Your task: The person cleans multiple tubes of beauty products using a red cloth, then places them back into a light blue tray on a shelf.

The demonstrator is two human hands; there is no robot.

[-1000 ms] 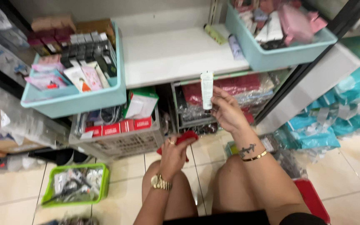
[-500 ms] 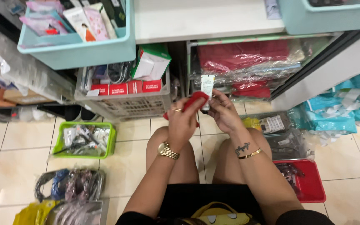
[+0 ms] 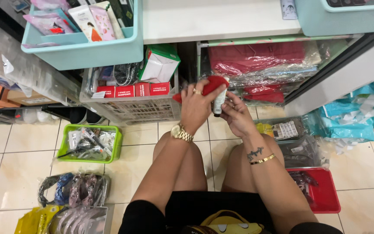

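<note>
1. Where the two hands meet, much is hidden: the left hand (image 3: 195, 106) is closed around a red object (image 3: 213, 84) whose shape cannot be made out, since only its top and a red tip at the wrist side show past the fingers.
2. Just beside it, the right hand (image 3: 237, 116) grips a small tube (image 3: 218, 102) with a dark cap pointing down; the tube's upper end sits behind the red object.
3. Beyond the left hand, a white wire basket (image 3: 130, 108) holds a row of small red boxes (image 3: 133, 91), a green-and-white carton (image 3: 161, 65) and dark tangled items too blurred to name.
4. Further out on that side, a pale blue bin (image 3: 83, 52) carries cosmetic tubes and packets, cut off by the top edge.
5. Left of the left forearm, a green tray (image 3: 118, 145) on the tile floor holds bagged small goods.
6. Beside the right forearm, a red tray (image 3: 325, 197) sits partly hidden behind the arm; its contents are unclear.
7. Past the right hand, wrapped red fabric (image 3: 256, 58) fills a low shelf.
</note>
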